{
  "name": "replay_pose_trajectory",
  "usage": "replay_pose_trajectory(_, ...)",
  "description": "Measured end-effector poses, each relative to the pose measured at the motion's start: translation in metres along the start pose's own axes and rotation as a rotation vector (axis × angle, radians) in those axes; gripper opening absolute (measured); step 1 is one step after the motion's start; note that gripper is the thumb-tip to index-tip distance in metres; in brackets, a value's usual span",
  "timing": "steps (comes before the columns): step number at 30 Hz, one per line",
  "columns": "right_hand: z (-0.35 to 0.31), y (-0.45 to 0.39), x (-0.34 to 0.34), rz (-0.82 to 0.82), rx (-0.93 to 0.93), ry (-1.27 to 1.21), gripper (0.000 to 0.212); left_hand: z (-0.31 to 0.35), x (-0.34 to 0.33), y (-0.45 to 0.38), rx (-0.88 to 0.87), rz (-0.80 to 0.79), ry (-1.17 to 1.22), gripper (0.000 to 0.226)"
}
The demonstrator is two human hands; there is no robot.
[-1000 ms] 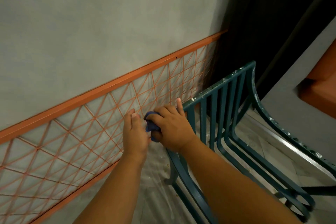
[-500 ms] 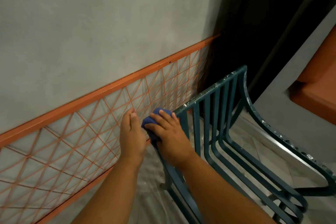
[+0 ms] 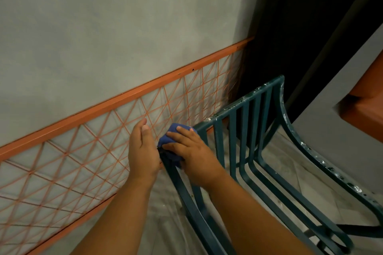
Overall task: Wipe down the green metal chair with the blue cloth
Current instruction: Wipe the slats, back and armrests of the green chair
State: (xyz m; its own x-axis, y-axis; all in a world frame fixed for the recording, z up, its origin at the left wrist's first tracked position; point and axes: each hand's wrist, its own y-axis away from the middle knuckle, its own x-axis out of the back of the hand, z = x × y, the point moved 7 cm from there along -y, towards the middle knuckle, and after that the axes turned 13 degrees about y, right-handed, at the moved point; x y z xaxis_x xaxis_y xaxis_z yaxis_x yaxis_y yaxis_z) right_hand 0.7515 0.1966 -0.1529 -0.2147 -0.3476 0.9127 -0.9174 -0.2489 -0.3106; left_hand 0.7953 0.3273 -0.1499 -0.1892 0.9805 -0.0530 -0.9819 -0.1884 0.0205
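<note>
The green metal chair [image 3: 246, 134] with vertical slats stands at the right, its top rail flecked with white paint. A bunched blue cloth [image 3: 170, 141] sits on the left corner of the chair's back. My right hand [image 3: 192, 153] grips the cloth against that corner and the left side post. My left hand [image 3: 143, 151] rests beside the cloth on the left, fingers straight and pointing up, touching the chair's post; what its palm covers is hidden.
A grey wall with an orange wire lattice panel [image 3: 83, 151] runs close behind the chair on the left. An orange seat or table edge [image 3: 364, 114] juts in at the right. Plastic sheeting covers the floor [image 3: 165, 223] below.
My right hand has slid the cloth from the top left corner a little down the left post. The left hand stays beside it. The view has shifted slightly.
</note>
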Motion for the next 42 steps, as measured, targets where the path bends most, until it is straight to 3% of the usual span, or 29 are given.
replay_pose_trajectory(5,0.032,-0.026,0.018,0.05,-0.265,0.007,0.036,0.019,-0.017,-0.002,-0.15,-0.014,-0.188,0.042)
replay_pose_trajectory(10,0.013,-0.002,0.0,0.073,-0.085,-0.077,0.035,0.038,-0.06,-0.002,-0.308,-0.095,-0.37,0.041)
replay_pose_trajectory(13,0.029,0.013,0.012,0.2,-0.077,-0.129,0.032,0.036,-0.077,-0.007,-0.382,-0.142,-0.467,0.043)
replay_pose_trajectory(17,0.049,0.034,0.033,0.365,-0.389,-0.56,0.036,0.025,-0.083,-0.016,-0.366,-0.161,-0.517,0.045)
replay_pose_trajectory(21,0.066,0.057,0.037,0.396,-0.765,-1.101,0.04,0.019,-0.084,-0.017,-0.321,-0.178,-0.497,0.045)
replay_pose_trajectory(23,0.077,0.062,0.046,0.465,-0.875,-1.162,0.029,0.017,-0.086,-0.016,-0.3,-0.19,-0.493,0.046)
replay_pose_trajectory(26,0.089,0.061,0.067,0.594,-0.965,-1.037,0.014,0.016,-0.086,-0.017,-0.257,-0.188,-0.456,0.045)
replay_pose_trajectory(28,0.089,0.049,0.08,0.617,-0.929,-0.896,0.015,0.015,-0.085,-0.019,-0.225,-0.177,-0.413,0.044)
replay_pose_trajectory(31,0.077,0.014,0.079,0.471,-0.787,-0.71,0.028,0.016,-0.084,-0.02,-0.219,-0.167,-0.392,0.043)
replay_pose_trajectory(35,0.057,-0.018,0.035,0.04,-0.416,-0.018,0.045,0.014,-0.083,-0.022,-0.224,-0.171,-0.369,0.042)
replay_pose_trajectory(37,0.055,-0.016,0.021,-0.007,-0.299,0.189,0.047,0.014,-0.084,-0.022,-0.24,-0.179,-0.375,0.043)
replay_pose_trajectory(42,0.067,-0.01,0.01,-0.027,-0.142,0.249,0.041,0.014,-0.087,-0.019,-0.295,-0.216,-0.427,0.043)
